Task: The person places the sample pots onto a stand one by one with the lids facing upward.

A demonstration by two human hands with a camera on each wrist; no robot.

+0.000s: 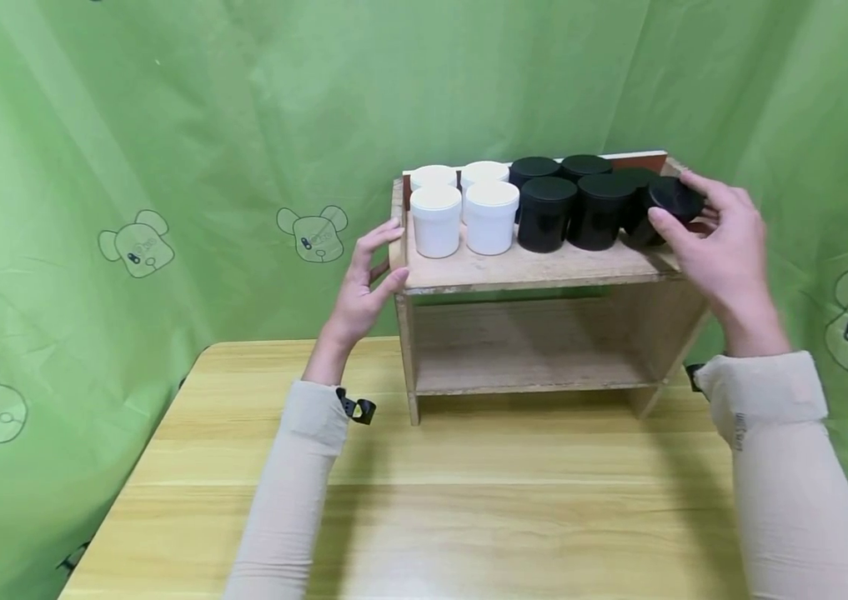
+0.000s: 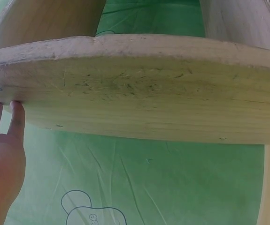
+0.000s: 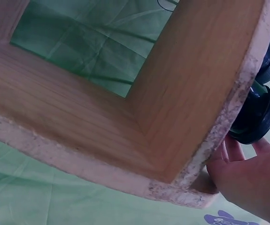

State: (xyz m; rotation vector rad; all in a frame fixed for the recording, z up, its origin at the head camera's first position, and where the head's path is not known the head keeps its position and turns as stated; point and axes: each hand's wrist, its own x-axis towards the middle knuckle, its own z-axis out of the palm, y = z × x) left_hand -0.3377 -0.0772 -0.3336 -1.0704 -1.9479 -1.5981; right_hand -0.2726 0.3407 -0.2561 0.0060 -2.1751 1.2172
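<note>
My right hand (image 1: pixel 731 237) grips a black lidded jar (image 1: pixel 673 198) at the right end of the shelf's top board, thumb in front and fingers behind. The jar is tilted. In the right wrist view the fingers (image 3: pixel 234 149) reach round this jar (image 3: pixel 254 115) beside the board's edge. My left hand (image 1: pixel 363 292) rests against the left side panel of the small wooden shelf (image 1: pixel 529 279), holding no jar. The left wrist view has its straight fingers (image 2: pixel 17 119) touching the panel (image 2: pixel 139 103). Several black jars (image 1: pixel 547 215) stand to the left of the gripped one.
White lidded jars (image 1: pixel 436 221) fill the left part of the top board in two rows. Below lies a lower board (image 1: pixel 529 342). The shelf stands at the back of a light wooden table (image 1: pixel 469 500), before a green curtain (image 1: pixel 243 125) with printed bear heads.
</note>
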